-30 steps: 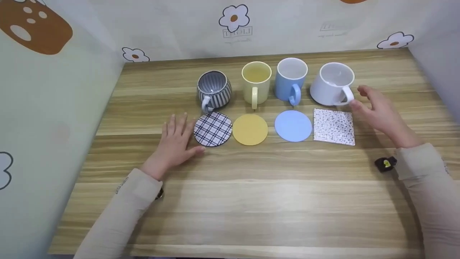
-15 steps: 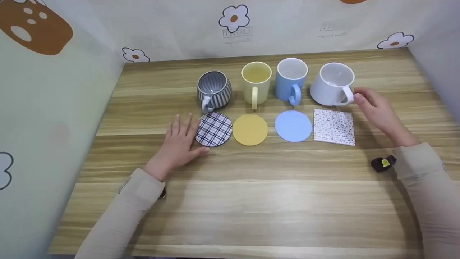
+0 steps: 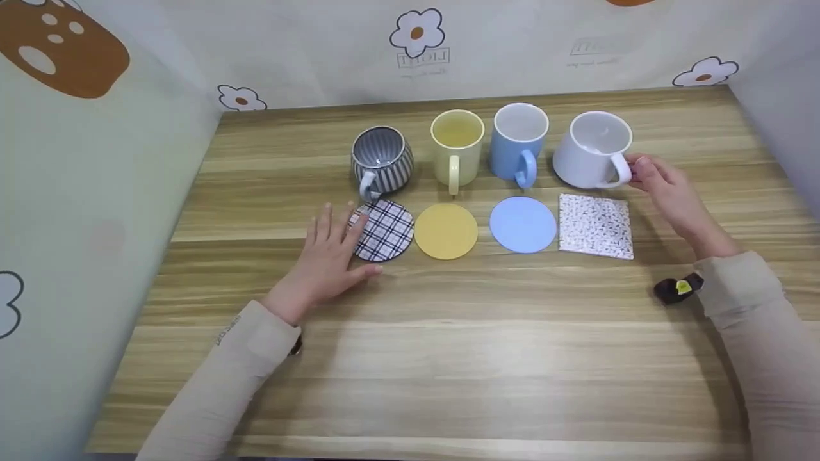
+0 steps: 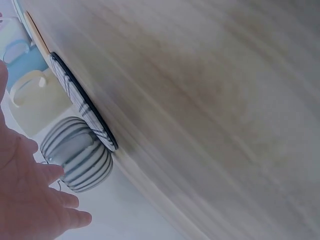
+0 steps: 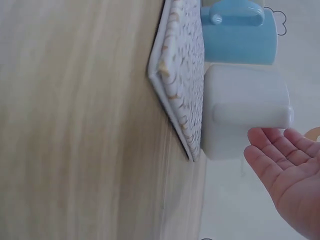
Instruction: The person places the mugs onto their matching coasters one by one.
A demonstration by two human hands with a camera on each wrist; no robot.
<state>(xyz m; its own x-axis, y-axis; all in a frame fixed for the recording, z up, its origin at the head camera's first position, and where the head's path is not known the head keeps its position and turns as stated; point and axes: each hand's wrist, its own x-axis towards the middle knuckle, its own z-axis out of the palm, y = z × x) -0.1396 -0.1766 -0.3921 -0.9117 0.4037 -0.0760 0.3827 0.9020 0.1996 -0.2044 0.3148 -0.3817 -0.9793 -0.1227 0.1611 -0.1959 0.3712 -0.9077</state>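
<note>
My right hand (image 3: 676, 198) is at the handle of a white mug (image 3: 586, 157) that stands upright at the right end of a row. Its fingertips reach behind the handle, and the thumb is just right of it. In the right wrist view the fingers (image 5: 280, 155) are loosely bent right beside the mug's handle (image 5: 250, 116). My left hand (image 3: 323, 259) is spread flat, palm down, its index finger overlapping a round plaid coaster (image 3: 387, 230). A grey striped mug (image 3: 387, 163) stands just behind that coaster. A square speckled coaster (image 3: 596, 227) lies in front of the white mug.
Between the outer mugs stand a yellow mug (image 3: 467, 160) and a blue mug (image 3: 506, 157). In front of them lie a round yellow coaster (image 3: 446, 232) and a round blue coaster (image 3: 523, 224). A patterned wall (image 3: 320, 57) borders the back of the wooden table (image 3: 448, 371).
My right hand has moved in slightly to the left, its fingertips passing behind the white mug's handle. The left hand has slid right, over the edge of the plaid coaster. The mugs stay put.
</note>
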